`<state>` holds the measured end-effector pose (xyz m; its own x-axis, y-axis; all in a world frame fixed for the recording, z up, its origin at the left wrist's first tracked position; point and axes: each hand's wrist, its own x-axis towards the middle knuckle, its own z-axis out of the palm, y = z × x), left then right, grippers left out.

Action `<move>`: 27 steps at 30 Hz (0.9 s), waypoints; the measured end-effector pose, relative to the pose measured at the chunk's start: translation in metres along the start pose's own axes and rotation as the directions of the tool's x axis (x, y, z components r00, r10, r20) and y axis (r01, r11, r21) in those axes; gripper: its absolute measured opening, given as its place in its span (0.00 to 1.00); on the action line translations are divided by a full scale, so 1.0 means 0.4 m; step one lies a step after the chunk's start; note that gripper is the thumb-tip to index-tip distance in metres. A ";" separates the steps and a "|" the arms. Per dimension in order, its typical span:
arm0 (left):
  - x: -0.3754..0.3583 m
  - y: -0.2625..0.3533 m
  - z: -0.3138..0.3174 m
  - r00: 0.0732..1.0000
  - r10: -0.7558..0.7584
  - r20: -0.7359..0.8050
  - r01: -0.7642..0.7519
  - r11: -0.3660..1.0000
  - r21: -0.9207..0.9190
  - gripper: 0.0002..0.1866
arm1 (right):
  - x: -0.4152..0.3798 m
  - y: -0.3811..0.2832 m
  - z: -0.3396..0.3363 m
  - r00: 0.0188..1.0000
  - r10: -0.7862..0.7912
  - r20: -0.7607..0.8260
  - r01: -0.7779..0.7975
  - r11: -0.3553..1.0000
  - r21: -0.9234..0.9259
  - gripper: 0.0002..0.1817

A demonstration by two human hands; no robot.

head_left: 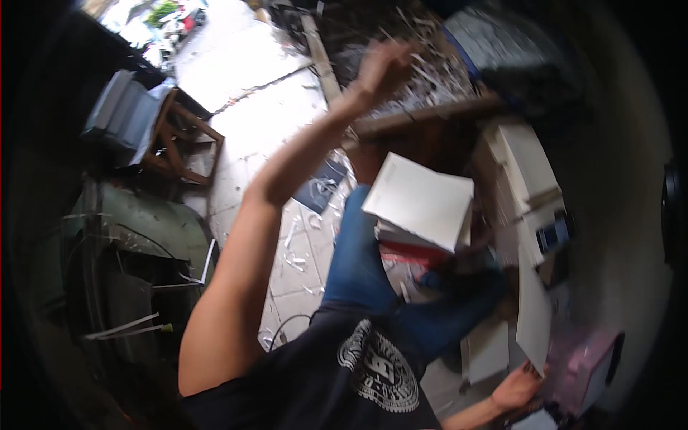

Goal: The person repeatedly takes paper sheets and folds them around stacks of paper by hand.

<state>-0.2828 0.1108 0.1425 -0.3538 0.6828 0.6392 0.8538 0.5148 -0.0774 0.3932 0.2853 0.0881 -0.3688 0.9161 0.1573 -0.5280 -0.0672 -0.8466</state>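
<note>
My left hand (387,68), blurred by motion, is stretched out over a wooden-edged bin of shredded paper strips (437,75). Its fingers are smeared. Down at the lower right, my right hand (519,388) has its fingers closed at the bottom end of a long white paper sheet (534,315), which stands up on edge. Between my arms, a stack of cream-white paper (423,201) sits by my knees, its top sheets slightly askew. Something red (412,252) shows under that stack.
White paper stacks (527,168) line the right side, with a dark blue object (553,235) beside them. A pink object (588,365) is at the lower right. On the left are a green machine (158,226) and a wooden stool (183,143). Paper scraps litter the tiled floor (283,283).
</note>
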 end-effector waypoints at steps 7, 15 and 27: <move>-0.178 0.101 -0.028 0.882 -0.471 0.018 0.410 0.747 -0.523 0.31 | 0.075 0.326 0.078 0.976 0.219 0.004 -0.216 0.960 0.176 0.26; -0.433 0.349 -0.255 0.697 -0.374 0.612 0.697 0.152 -0.701 0.22 | 0.067 0.453 0.507 0.942 0.224 0.249 -0.074 0.865 -0.496 0.07; -0.523 0.305 -0.144 0.499 -0.519 0.694 0.723 -0.192 -0.663 0.09 | 0.149 0.494 0.516 0.801 0.025 0.598 0.464 0.606 -0.646 0.15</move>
<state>-0.0826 0.0011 0.0433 -0.8846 0.4335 -0.1720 -0.1662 0.0515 0.9848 0.1089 0.2449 0.0351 -0.7661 0.4958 0.4090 0.0033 0.6393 -0.7689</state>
